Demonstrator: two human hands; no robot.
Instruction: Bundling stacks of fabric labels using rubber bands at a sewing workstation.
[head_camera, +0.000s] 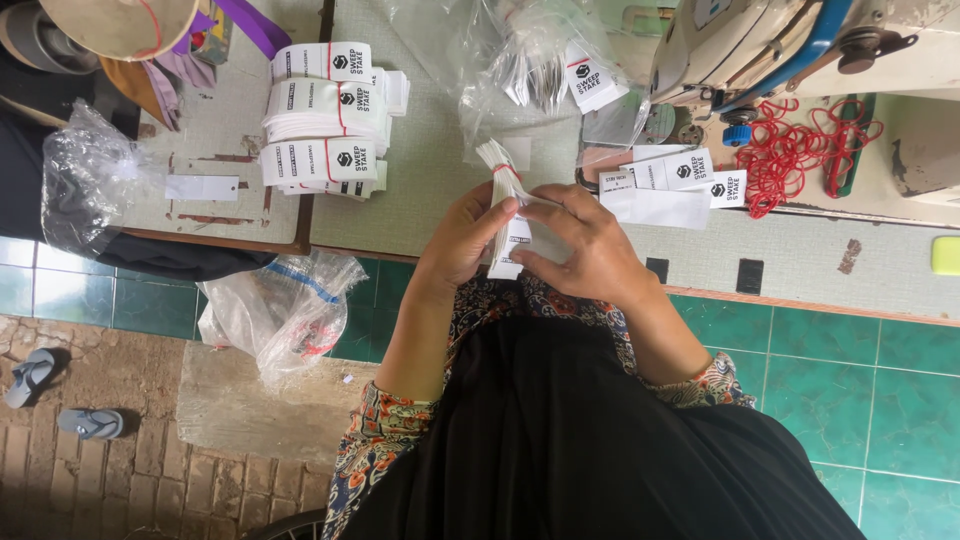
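Both my hands hold one stack of white paper tags (502, 172) bound with a red rubber band, over the table's near edge. My left hand (462, 235) grips the stack from the left, with the thumb on its top edge. From the right, my right hand (588, 245) has its fingers closed on the stack's lower part. Several banded bundles of the same tags (330, 115) lie piled on the table to the left. Loose tags (672, 180) lie just right of my hands.
A clear plastic bag with more tags (545, 65) lies behind my hands. A sewing machine (760, 45) stands at the back right, beside a heap of red rubber bands (800, 150). Plastic bags (285, 305) hang off the table's left edge. Sandals (60, 395) lie on the floor.
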